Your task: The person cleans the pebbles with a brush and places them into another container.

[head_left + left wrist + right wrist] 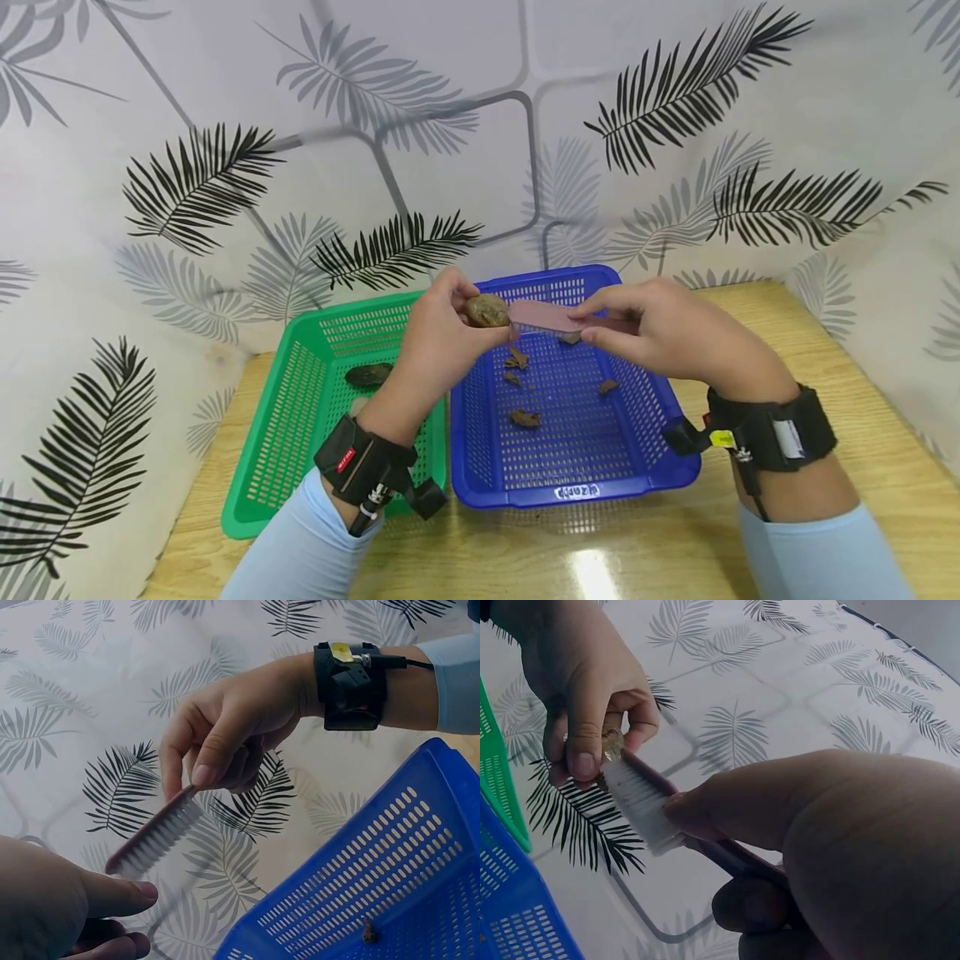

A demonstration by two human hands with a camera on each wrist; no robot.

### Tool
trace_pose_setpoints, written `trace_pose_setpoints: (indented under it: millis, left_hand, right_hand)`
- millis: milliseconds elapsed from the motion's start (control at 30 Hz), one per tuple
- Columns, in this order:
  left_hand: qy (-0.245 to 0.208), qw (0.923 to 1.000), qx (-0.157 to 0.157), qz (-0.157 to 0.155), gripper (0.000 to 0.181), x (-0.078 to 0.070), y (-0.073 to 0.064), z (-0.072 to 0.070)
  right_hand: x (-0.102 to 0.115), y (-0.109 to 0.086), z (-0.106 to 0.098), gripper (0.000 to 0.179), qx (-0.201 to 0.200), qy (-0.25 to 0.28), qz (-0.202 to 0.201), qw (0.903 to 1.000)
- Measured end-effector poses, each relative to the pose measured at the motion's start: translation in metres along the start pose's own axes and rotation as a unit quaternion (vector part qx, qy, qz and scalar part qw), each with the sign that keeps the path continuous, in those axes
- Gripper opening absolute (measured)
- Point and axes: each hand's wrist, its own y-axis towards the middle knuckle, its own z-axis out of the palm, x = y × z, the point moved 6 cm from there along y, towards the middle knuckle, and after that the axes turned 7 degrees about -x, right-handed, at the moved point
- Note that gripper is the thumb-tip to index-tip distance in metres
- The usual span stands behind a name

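Note:
Above the blue basket (573, 462), my left hand (438, 342) grips a brownish, rounded stone-like lump (487, 311) between thumb and fingers. My right hand (660, 329) pinches a pinkish-brown brush (542, 317) with white bristles (641, 806). The head of the brush is right beside the lump; in the right wrist view its end seems to touch it. In the left wrist view the brush (150, 836) slants down from the right fingers, while the lump is hidden by the left hand. Several brown crumbly fragments (524, 419) lie in the blue basket.
A green basket (262, 467) stands left of the blue one, partly under my left forearm. It holds a dark elongated stone-like piece (367, 375) and a paler one. Both baskets stand on a wooden table (645, 550). A leaf-patterned covering (465, 183) rises behind.

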Motion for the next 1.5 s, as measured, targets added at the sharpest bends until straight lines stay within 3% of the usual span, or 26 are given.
trace_pose_setpoints:
  millis: [233, 533, 667, 767, 833, 1033, 1233, 1333, 1500]
  left_hand:
    - [0.04, 0.9985, -0.009, 0.036, 0.056, -0.005, -0.001, 0.001]
    - [0.039, 0.9986, -0.019, 0.031, 0.055, -0.001, 0.001, -0.003]
    - [0.041, 0.9979, -0.009, 0.049, 0.052, -0.002, 0.0, 0.0]
    - [0.035, 0.9977, -0.002, 0.058, 0.049, -0.003, 0.0, 0.001]
    - [0.029, 0.9979, 0.0, 0.058, 0.049, -0.003, -0.001, 0.0]
    - [0.002, 0.9995, 0.017, 0.027, 0.054, 0.0, -0.001, -0.001]
    - [-0.01, 0.999, 0.04, 0.018, 0.056, -0.001, 0.0, 0.002]
    - [-0.02, 0.9982, 0.057, 0.003, 0.056, 0.0, -0.001, 0.003]
    - [-0.054, 0.9948, 0.083, -0.022, 0.057, 0.001, 0.0, 0.003]
  right_hand:
    - [0.006, 0.003, 0.001, 0.026, -0.036, -0.006, -0.028, 0.9989]
    - [0.001, -0.001, -0.006, 0.023, -0.042, -0.055, -0.012, 0.9976]
    - [0.006, 0.001, -0.004, 0.025, -0.067, -0.034, -0.043, 0.9962]
    - [0.011, 0.003, 0.0, 0.025, -0.062, -0.019, -0.059, 0.9961]
    - [0.01, 0.004, 0.002, 0.025, -0.051, -0.022, -0.05, 0.9972]
    - [0.004, 0.002, -0.003, 0.025, -0.057, -0.071, -0.015, 0.9958]
    - [0.01, 0.002, 0.0, 0.026, -0.079, -0.049, -0.072, 0.9931]
    - [0.01, 0.003, 0.002, 0.026, -0.081, -0.063, -0.084, 0.9912]
    - [0.002, 0.002, -0.002, 0.027, -0.076, -0.095, -0.047, 0.9915]
